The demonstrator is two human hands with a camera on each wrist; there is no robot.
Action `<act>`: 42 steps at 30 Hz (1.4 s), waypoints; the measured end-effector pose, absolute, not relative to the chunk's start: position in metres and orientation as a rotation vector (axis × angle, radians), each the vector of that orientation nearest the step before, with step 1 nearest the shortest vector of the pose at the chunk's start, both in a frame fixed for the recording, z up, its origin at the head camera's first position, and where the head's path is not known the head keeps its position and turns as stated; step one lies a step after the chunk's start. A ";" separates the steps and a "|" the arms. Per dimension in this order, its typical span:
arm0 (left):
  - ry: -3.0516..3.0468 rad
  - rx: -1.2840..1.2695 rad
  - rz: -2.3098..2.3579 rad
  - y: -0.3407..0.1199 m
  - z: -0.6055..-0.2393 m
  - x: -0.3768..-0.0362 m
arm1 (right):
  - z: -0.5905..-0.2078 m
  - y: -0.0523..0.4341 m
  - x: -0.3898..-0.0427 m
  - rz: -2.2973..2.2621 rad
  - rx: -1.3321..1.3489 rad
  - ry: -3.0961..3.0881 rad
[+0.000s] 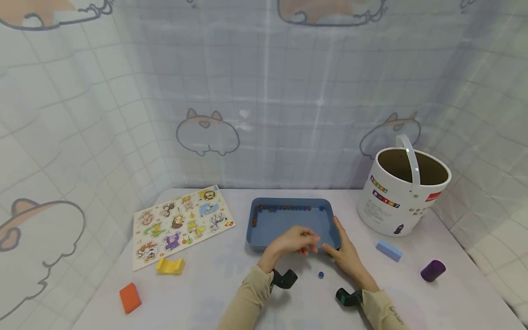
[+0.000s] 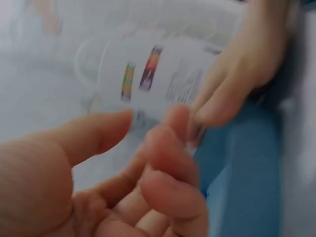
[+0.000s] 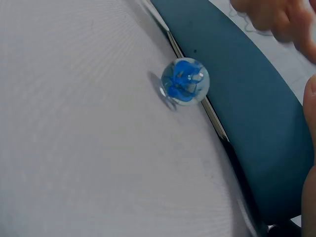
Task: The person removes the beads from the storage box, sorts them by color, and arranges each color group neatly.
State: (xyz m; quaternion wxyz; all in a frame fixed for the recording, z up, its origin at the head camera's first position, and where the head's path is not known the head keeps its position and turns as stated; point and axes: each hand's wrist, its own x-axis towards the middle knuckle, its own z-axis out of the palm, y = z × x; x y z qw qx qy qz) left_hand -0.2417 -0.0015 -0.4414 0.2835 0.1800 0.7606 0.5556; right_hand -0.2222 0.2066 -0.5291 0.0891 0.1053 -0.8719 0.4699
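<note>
Surface (image 1: pixel 214 284): pale cloth, backed and flanked by a tiled curtain printed with cat shapes. On it, left to right: orange block (image 1: pixel 129 298), yellow piece (image 1: pixel 170 266), animal puzzle (image 1: pixel 181 223), blue tray (image 1: pixel 288 222), light blue block (image 1: pixel 388 250), purple cylinder (image 1: pixel 432 270), white bucket (image 1: pixel 402 185) with its handle upright. A row of small beads (image 1: pixel 284 208) lies along the tray's far wall and down its left side.

My left hand (image 1: pixel 294 240) sits at the tray's near rim, fingers curled, fingertips drawn together toward the thumb. Left wrist view is blurred; thumb and fingers stand a little apart there, and I cannot tell whether anything is pinched between them.

My right hand (image 1: pixel 345 250) lies at the tray's near right corner, fingers fairly straight, thumb and fingers against the tray's edge. Its fingertips meet those of my left hand. Nothing seen gripped in it.

Marble (image 3: pixel 184 81): clear glass with a blue swirl, resting on the surface just outside the tray's near wall, between my two wrists, touched by neither hand
</note>
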 end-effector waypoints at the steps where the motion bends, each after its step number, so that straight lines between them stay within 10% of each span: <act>1: 2.023 0.451 1.531 -0.001 -0.440 -0.252 | -0.529 0.207 -0.223 1.409 0.312 -2.592; 11: 1.976 0.136 1.715 0.023 -0.457 -0.328 | -0.535 0.199 -0.223 1.442 0.327 -2.568; 42: 2.235 -0.056 1.497 0.088 -0.476 -0.343 | -0.536 0.203 -0.222 1.351 0.326 -2.538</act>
